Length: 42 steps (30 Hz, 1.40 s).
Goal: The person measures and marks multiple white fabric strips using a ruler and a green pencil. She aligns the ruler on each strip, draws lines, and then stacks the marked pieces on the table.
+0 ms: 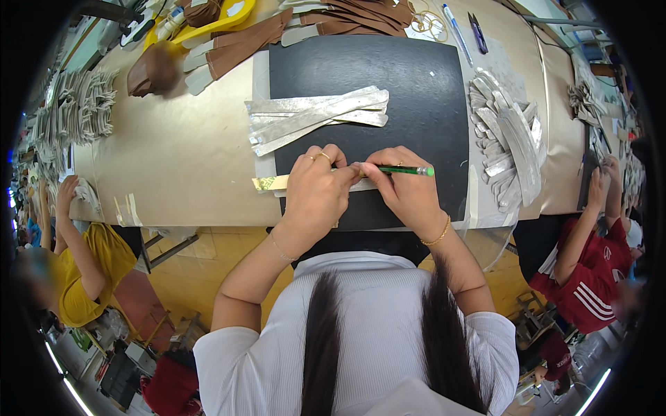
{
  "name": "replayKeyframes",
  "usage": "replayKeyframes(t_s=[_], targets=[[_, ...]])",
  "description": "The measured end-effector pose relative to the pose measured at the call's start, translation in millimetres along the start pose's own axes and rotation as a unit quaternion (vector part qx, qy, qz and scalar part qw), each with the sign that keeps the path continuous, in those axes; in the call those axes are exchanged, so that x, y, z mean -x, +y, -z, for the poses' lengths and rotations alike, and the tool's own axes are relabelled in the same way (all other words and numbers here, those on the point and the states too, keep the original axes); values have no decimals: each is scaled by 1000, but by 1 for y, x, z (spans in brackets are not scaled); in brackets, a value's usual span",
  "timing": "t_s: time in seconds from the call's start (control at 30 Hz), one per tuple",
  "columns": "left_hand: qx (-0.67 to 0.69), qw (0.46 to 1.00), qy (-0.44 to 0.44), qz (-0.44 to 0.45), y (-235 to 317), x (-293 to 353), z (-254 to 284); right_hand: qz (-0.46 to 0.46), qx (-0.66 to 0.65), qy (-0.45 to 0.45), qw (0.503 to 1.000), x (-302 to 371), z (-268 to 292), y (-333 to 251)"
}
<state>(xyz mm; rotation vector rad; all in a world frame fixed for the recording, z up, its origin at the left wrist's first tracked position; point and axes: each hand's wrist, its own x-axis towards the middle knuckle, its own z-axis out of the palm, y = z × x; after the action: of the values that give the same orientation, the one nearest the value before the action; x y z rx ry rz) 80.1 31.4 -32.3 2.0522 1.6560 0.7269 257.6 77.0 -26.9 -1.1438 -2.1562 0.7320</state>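
My right hand (404, 186) grips a green pen (413, 170) with a light green end. The pen lies nearly level, its tip toward my left hand and hidden by the fingers. My left hand (316, 194) has its fingers closed on a long pale strip (269, 183) near the mat's front edge. One end of this strip, yellowish with green marks, sticks out to the left of the hand. Just beyond my hands, several silvery-grey strips (319, 118) lie crossed over one another on the black mat (368, 66).
Right of the mat is a heap of grey strips (510, 142). Brown pieces (243, 45) and a yellow tray (218, 26) are at the back left. A blue-and-white pen (456, 35) lies at the back right. Grey stacks (87, 104) stand far left. People work on both sides.
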Motion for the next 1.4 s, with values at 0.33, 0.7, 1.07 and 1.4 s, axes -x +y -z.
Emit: replayKeyframes(t_s=[0.33, 0.7, 1.07, 1.4], targets=[[18, 1000, 18, -10, 0, -2, 2, 28, -108, 100, 989, -46, 19, 11], [79, 997, -12, 18, 3, 9, 7, 90, 140, -28, 986, -79, 1, 44], [125, 975, 49, 177, -24, 23, 80, -149, -65, -99, 982, -39, 46, 23], [128, 965, 69, 217, -25, 17, 87, -26, 71, -41, 996, -12, 27, 30]])
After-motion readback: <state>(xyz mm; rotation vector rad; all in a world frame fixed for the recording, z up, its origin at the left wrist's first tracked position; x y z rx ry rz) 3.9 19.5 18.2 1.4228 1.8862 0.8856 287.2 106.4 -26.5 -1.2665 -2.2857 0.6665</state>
